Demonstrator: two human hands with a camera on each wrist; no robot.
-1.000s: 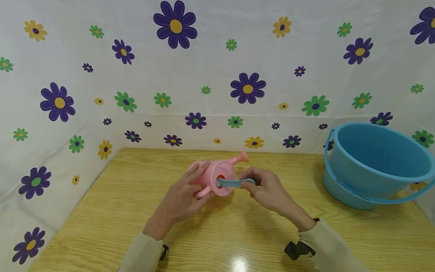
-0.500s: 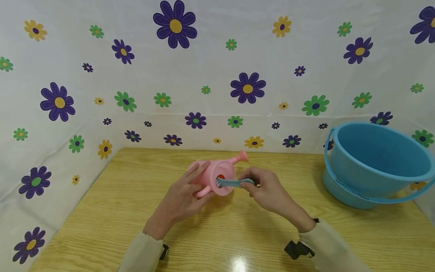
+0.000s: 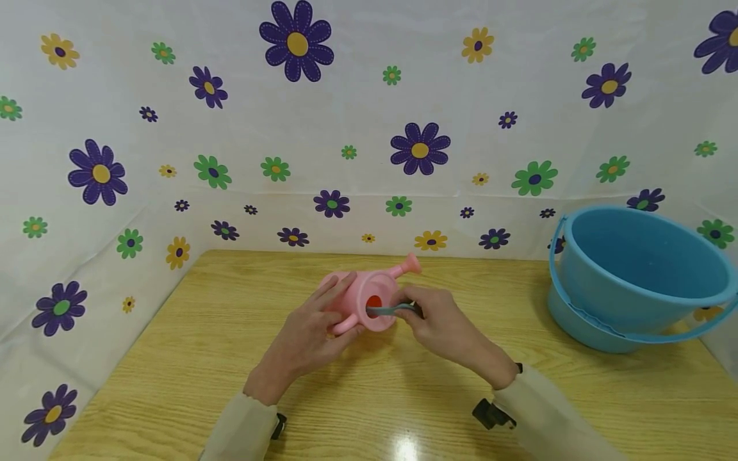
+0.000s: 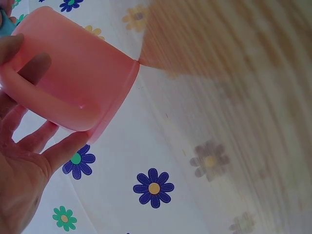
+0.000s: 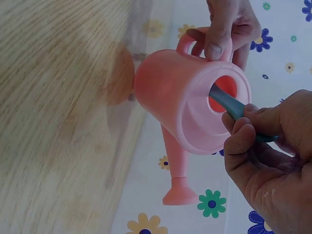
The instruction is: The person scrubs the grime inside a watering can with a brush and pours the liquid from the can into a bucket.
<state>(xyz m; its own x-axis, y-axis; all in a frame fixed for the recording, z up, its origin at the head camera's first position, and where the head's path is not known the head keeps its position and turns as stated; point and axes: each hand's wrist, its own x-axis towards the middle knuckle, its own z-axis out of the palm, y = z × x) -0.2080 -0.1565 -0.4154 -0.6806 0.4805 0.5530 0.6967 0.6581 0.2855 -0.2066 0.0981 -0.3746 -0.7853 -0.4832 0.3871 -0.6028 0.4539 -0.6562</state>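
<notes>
A pink toy watering can [image 3: 377, 285] is tilted over the table, its round opening towards me and its spout pointing to the far right. My left hand [image 3: 311, 330] grips it by the handle [image 4: 53, 105], with fingers spread against the body. In the right wrist view, the thumb of that hand lies over the handle. My right hand [image 3: 441, 323] pinches the handle of a blue-grey fork [image 5: 226, 102]. The fork's head is inside the can's opening and hidden. Something red [image 3: 375, 301] shows within that opening; its shape cannot be told.
A large blue bucket [image 3: 611, 320] with its handle hanging down at the front stands on the right of the wooden table [image 3: 173, 358]. A white flower-print cloth [image 3: 357, 96] hangs behind and along the sides.
My right hand has moved left, pushing the fork deeper into the can. The white tines seen at the opening before are now out of sight. My left hand and the can stay put.
</notes>
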